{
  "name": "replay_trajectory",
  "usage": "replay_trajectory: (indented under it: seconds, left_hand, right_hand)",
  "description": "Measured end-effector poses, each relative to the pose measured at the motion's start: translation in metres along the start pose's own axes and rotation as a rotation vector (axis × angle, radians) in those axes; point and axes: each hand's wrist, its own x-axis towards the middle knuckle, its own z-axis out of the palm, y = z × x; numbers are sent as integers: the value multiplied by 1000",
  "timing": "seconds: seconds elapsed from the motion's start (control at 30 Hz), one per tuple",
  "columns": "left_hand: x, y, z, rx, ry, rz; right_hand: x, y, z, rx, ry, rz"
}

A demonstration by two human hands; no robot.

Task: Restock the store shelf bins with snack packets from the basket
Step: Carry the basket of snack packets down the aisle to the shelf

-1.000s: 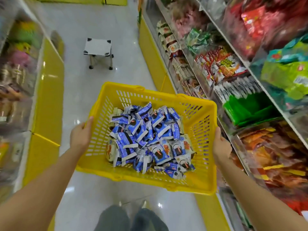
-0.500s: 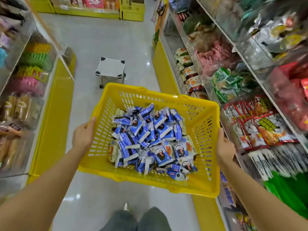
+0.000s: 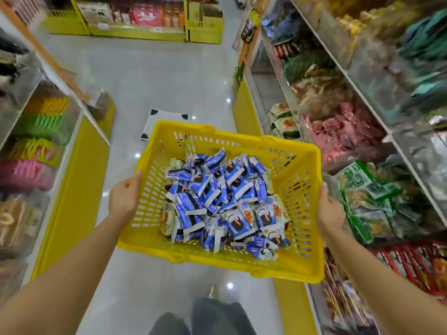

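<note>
A yellow plastic basket hangs in front of me over the aisle floor. It holds a heap of several blue-and-white snack packets, with a few cream-and-orange ones among them. My left hand grips the basket's left rim, thumb along the top edge. My right hand grips the right rim. Clear-fronted shelf bins full of snack packs run along my right.
A second row of bins on a yellow base lines the left side. A small white stool stands on the floor just beyond the basket. Yellow display units close the far end of the aisle. My legs show at the bottom.
I have moved forward down the aisle with the basket. The stool is now nearer and partly behind the basket, and different bins pass on the right. Both hands keep the same hold.
</note>
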Motion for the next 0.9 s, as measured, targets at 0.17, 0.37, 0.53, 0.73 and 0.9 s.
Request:
replay_trajectory:
  seconds: [0.17, 0.37, 0.53, 0.73, 0.9]
  left_hand:
    - [79, 30, 12, -17, 27, -15]
    - [185, 69, 26, 18, 75, -15]
    - [281, 102, 40, 74, 66, 14]
    - [383, 153, 69, 159, 27, 51]
    - [464, 191, 97, 179, 5, 64]
  right_hand:
    - [59, -70, 46, -25, -38, -12]
    - [114, -146, 110, -36, -57, -60]
    - [165, -200, 165, -42, -11, -18]
    - [230, -250, 222, -15, -54, 90]
    - [293, -301, 269, -22, -64, 115]
